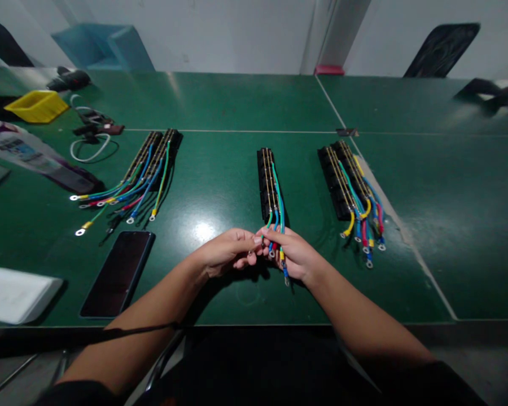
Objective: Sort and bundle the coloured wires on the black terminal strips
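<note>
A black terminal block (pixel 262 189) with brass-coloured strips lies in front of me, its near end at my hands. Green and blue wires (pixel 281 206) run from it toward me, ending in ring lugs with yellow, blue and red sleeves. My left hand (pixel 224 251) is closed, thumb and fingers pinching near the end of a green wire (pixel 270 220). Its lug is mostly hidden by the fingers. My right hand (pixel 300 255) is closed around the wires from the right, thumb toward the same green wire. Several lugs (pixel 286 276) hang below its fingers.
Two wired terminal blocks (pixel 154 155) lie at left, two more (pixel 336 180) at right. A phone (pixel 117 273), a white box (pixel 19 294), a lying bottle (pixel 38 155), a cable (pixel 91 155) and a yellow bin (pixel 38 107) occupy the left of the green table (pixel 220 186).
</note>
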`<state>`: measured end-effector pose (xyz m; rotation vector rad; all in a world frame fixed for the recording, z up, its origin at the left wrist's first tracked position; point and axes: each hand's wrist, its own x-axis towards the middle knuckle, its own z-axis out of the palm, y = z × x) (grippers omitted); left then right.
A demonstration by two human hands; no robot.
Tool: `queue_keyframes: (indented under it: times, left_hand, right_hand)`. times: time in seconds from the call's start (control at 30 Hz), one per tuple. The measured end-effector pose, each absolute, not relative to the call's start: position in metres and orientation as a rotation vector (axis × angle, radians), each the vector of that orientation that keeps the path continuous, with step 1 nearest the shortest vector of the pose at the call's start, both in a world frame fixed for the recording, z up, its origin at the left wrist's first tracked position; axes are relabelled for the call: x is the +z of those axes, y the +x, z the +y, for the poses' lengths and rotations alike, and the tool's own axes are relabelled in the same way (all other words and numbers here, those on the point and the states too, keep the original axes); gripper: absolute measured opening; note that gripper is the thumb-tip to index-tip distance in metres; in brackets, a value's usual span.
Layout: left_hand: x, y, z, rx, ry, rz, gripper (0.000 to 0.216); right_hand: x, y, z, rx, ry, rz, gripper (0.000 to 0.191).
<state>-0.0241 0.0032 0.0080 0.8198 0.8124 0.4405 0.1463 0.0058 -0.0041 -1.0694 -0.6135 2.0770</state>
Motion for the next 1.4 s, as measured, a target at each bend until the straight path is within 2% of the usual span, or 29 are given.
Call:
queue_keyframes:
  times: [0.33, 0.8, 1.13, 1.4]
  left_hand:
    - [0.0057, -0.0263, 0.0049, 0.416, 0.787, 0.771, 0.029]
    - [0.0061, -0.0265, 0.0052, 0.412, 0.821, 0.809, 0.031]
    - [0.0073, -0.0298, 0.0062, 0.428, 0.903, 0.855, 0.034]
    - [0.0132, -0.0327, 0.0051, 0.378, 0.951, 0.820, 0.028]
  right_hand:
    - [-0.0031, 0.1466, 0.0059, 2.099, -1.068, -0.555, 0.009]
    - [-0.0031, 0.1465, 0.0062, 2.092, -1.075, -0.553, 0.005]
    - [-0.0031, 0.1456, 0.0065, 2.096, -1.070, -0.511, 0.010]
    - [-0.0045, 0.1462, 0.0060, 2.072, -1.101, -0.620, 0.014]
